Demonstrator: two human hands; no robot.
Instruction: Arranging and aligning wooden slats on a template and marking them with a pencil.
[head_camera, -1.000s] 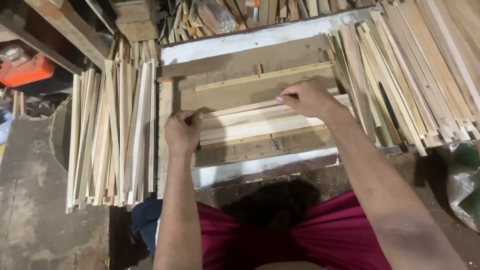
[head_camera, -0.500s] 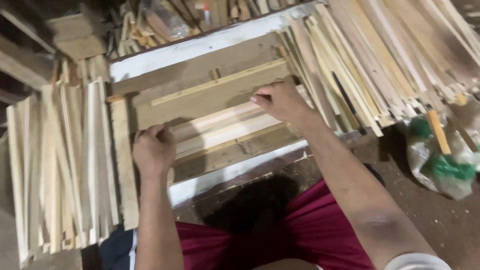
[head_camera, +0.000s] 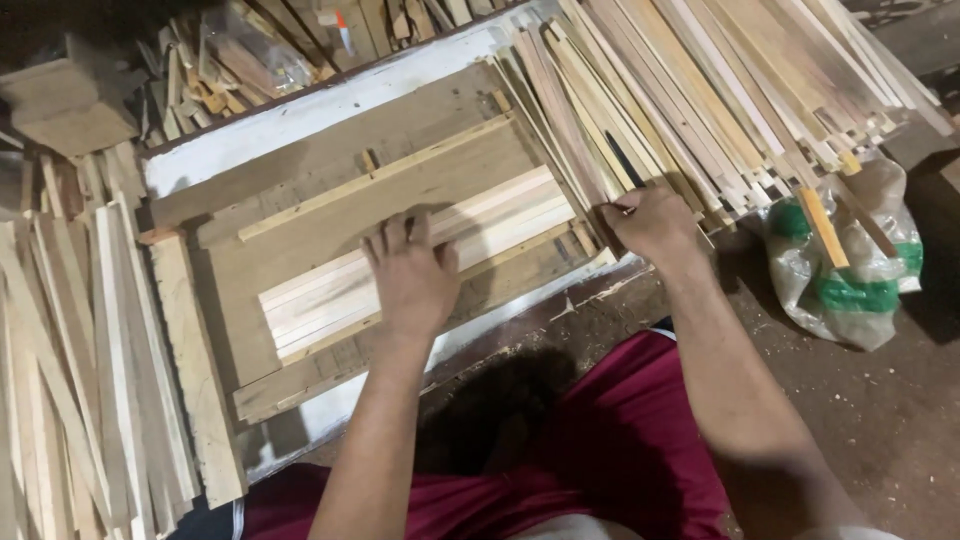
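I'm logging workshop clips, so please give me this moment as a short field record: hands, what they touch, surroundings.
left hand: left hand lies flat, palm down, on the row of pale wooden slats
right hand: right hand touches the near ends of the heap of long thin wood strips
work surface: brown wooden board
left side: second pile of pale strips
right side: clear plastic bag with green contents on the floor

Wooden work board (head_camera: 300, 150): pale slats (head_camera: 500, 215) flat on it.

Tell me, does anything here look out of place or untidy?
Mostly orderly: the pale strips under the left hand lie flush on the board. The right pile of sticks fans out unevenly, some over a plastic bag.
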